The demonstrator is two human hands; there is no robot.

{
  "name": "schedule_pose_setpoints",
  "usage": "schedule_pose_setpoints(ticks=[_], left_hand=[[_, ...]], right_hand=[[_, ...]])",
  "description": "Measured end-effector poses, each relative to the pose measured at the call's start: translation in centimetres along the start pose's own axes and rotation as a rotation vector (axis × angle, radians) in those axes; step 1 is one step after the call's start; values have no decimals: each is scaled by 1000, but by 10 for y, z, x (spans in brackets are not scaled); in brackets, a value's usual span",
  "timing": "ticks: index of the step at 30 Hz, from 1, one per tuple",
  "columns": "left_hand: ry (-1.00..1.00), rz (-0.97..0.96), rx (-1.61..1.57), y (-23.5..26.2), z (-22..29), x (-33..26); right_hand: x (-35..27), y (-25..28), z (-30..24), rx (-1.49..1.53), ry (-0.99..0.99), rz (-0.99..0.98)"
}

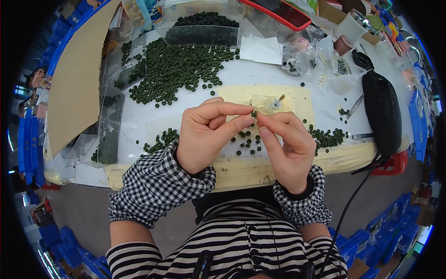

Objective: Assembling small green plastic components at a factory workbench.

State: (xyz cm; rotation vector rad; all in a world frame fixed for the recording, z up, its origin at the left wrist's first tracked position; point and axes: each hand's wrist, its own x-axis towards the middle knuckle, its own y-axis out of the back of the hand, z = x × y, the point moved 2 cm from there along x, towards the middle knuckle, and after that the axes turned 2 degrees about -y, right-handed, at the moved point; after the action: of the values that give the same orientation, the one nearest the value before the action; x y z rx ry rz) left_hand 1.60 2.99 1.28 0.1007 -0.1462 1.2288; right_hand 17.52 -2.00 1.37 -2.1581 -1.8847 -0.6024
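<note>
Above the near part of the table, my two hands meet at their fingertips. A small dark green round piece [253, 114] sits there, partly hidden by the fingers. My left hand [202, 135] pinches it between thumb and forefinger, while the fingertips of my right hand [291, 146] close on its other side. Just beyond them stands a small white holder with a brass-coloured pin [280, 99]. Loose green pieces [247, 142] lie under the hands, with small piles to the left [162, 140] and right [329, 138].
A large heap of green pieces [174, 69] spreads at far left, before a clear plastic bin [202, 36]. Cardboard [76, 76] leans along the left edge. A white tissue [261, 49], a red-cased device [281, 13] and plastic bags lie behind. At right rests a black padded object [382, 109] with a cable.
</note>
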Motion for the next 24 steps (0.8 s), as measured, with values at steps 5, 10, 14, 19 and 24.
schedule_pose_setpoints(ticks=[5, 10, 14, 19, 24], left_hand=[[-38, 5, 41, 1, -2, 0], [-341, -13, 379, 2, 14, 0], [-267, -28, 298, 3, 11, 1], [-86, -55, 69, 5, 2, 4], [-51, -50, 2, 4, 4, 4]], right_hand=[[0, 0, 1, 20, 7, -9], [-1, 1, 3, 220, -147, -56], [-2, 2, 6, 261, -178, -91], [-1, 2, 4, 127, -98, -70], [1, 3, -1, 29, 3, -62]])
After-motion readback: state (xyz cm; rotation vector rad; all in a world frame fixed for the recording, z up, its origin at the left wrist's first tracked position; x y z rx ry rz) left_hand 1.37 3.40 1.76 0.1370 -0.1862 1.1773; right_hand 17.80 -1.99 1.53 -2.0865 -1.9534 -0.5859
